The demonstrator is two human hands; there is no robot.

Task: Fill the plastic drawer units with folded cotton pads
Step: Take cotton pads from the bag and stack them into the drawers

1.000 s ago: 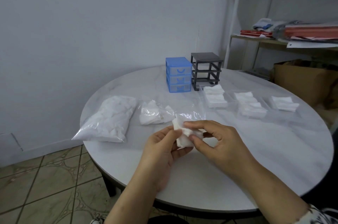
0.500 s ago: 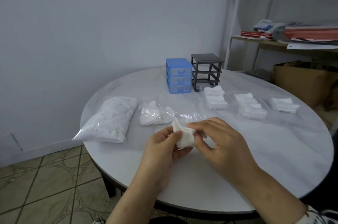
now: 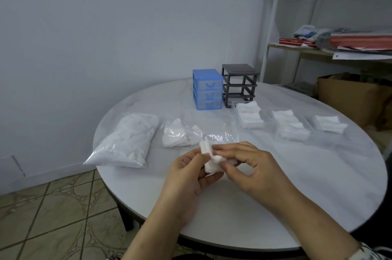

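A white cotton pad [image 3: 209,156] is held above the near part of the round table between both hands. My left hand [image 3: 188,171] grips its left side, and my right hand [image 3: 247,164] pinches its right side with thumb and fingers. At the table's far side stands a blue drawer unit [image 3: 207,89] with three drawers in place, and beside it a dark grey frame [image 3: 239,84] with its slots bare. Three clear drawers [image 3: 250,116] [image 3: 289,127] [image 3: 328,123] lie on the table to the right, each holding folded white pads.
A full plastic bag of pads [image 3: 127,141] lies at the table's left, a partly filled open bag [image 3: 180,135] beside it. The white marble table [image 3: 307,174] drops off at its near edge. A shelf with papers [image 3: 350,44] and a cardboard box [image 3: 350,98] stand at right.
Both hands have kept working the same pad; my right fingers have shifted over it and the pad looks more folded. Nothing else on the table moved.
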